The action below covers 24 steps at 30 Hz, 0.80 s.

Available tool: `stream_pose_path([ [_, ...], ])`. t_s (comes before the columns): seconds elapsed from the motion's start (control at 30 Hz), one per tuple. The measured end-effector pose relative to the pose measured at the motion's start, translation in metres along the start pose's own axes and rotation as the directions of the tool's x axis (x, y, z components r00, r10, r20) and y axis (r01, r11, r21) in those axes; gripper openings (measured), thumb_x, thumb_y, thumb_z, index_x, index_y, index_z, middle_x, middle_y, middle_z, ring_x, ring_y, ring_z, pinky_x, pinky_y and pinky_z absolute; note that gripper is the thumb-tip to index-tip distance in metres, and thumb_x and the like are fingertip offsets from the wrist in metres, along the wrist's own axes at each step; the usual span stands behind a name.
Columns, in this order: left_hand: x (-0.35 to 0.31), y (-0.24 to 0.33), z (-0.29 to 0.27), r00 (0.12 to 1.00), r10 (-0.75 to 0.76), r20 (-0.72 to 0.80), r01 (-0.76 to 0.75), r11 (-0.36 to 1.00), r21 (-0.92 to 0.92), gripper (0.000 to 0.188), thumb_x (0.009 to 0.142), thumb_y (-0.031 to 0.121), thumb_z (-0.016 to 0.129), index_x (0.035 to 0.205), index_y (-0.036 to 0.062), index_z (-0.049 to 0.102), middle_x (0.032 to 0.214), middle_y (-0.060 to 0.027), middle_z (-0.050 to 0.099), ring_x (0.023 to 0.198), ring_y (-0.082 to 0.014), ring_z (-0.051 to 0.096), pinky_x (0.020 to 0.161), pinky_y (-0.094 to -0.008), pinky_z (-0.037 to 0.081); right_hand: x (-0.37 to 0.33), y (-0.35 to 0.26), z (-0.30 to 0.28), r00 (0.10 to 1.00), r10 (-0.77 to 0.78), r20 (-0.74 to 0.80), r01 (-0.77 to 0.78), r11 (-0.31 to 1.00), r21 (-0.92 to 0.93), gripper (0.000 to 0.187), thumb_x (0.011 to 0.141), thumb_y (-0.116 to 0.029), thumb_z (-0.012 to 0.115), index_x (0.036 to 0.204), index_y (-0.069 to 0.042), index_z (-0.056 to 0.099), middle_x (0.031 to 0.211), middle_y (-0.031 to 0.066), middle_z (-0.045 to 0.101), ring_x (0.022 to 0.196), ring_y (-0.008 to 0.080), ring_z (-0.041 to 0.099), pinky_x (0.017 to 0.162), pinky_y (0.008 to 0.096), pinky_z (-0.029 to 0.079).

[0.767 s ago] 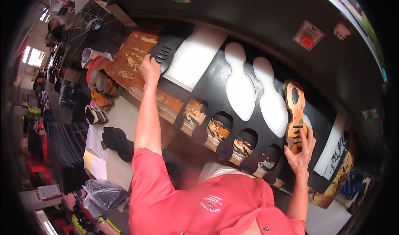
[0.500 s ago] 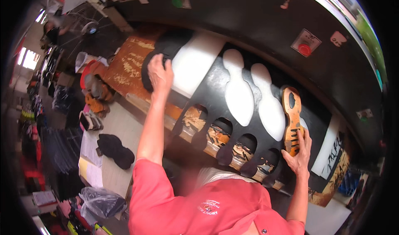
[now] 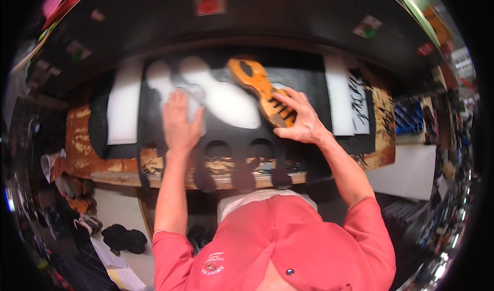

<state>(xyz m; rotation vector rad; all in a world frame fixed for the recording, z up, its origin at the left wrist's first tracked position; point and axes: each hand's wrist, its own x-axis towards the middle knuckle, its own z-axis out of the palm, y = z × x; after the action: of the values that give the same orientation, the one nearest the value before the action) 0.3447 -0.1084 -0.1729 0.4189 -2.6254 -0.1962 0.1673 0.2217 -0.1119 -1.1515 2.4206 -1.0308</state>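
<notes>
My right hand (image 3: 304, 118) grips the lower, slotted end of an orange sole-shaped cutting die (image 3: 254, 82), thumb at its tip and fingers along its right side. The die lies slanted over a black sheet (image 3: 303, 71). To its left are two sole-shaped openings showing white, a nearer one (image 3: 234, 108) and a farther-left one (image 3: 158, 76). My left hand (image 3: 180, 124) rests open over that left opening, fingers stretched out and hiding part of it. Rounded cutouts along the sheet's front edge leave black tongues (image 3: 242, 175) hanging over the bench edge.
White boards flank the sheet at left (image 3: 122, 111) and right (image 3: 340, 100). Beneath lies a worn brown board (image 3: 78, 136). A dark machine beam with a red button (image 3: 208, 5) spans the back. Dark sole-shaped pieces (image 3: 123, 238) lie on a side table; a blue crate (image 3: 409, 118) stands right.
The view has turned and straightened. My left hand has left the dark pieces at the bench's left end and come onto the black sheet. My right hand still holds the cutting die.
</notes>
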Motion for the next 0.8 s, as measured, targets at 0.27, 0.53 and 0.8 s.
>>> stream_pose_path([
  [0.27,0.002,0.000,-0.001,0.998,-0.034,0.046,0.032,0.999,0.034,0.061,0.102,0.033,0.073,0.152,0.0017,0.057,0.163,-0.0172,0.052,0.154,-0.0368,0.044,0.128,-0.0530,0.030,-0.099,0.007,-0.105,0.973,0.216,-0.086,-0.022,0.452,0.892,0.103,0.064,-0.028,0.092,0.153,0.007,0.052,0.142,0.0187,0.064,0.130,0.0248,0.063,0.108,0.0332,0.052],
  [0.53,0.002,-0.005,0.000,0.999,-0.019,0.050,0.016,0.998,0.061,0.059,0.102,0.028,0.074,0.152,0.0023,0.056,0.163,-0.0158,0.053,0.155,-0.0359,0.044,0.128,-0.0509,0.032,-0.112,0.078,-0.128,0.977,0.090,-0.194,0.207,-0.623,0.754,0.099,0.092,-0.057,0.076,0.162,0.001,0.037,0.158,0.0362,0.038,0.138,0.0493,0.050,0.113,0.0562,0.051],
  [0.8,0.001,-0.008,0.000,0.998,-0.019,0.054,0.018,1.000,0.023,0.058,0.102,0.025,0.074,0.153,0.0042,0.057,0.162,-0.0154,0.054,0.154,-0.0353,0.045,0.128,-0.0478,0.033,-0.114,0.133,-0.136,0.874,0.486,-0.024,0.203,-0.319,0.926,0.080,0.100,-0.057,0.063,0.158,-0.004,0.046,0.142,0.0312,0.059,0.118,0.0411,0.068,0.093,0.0522,0.065],
])
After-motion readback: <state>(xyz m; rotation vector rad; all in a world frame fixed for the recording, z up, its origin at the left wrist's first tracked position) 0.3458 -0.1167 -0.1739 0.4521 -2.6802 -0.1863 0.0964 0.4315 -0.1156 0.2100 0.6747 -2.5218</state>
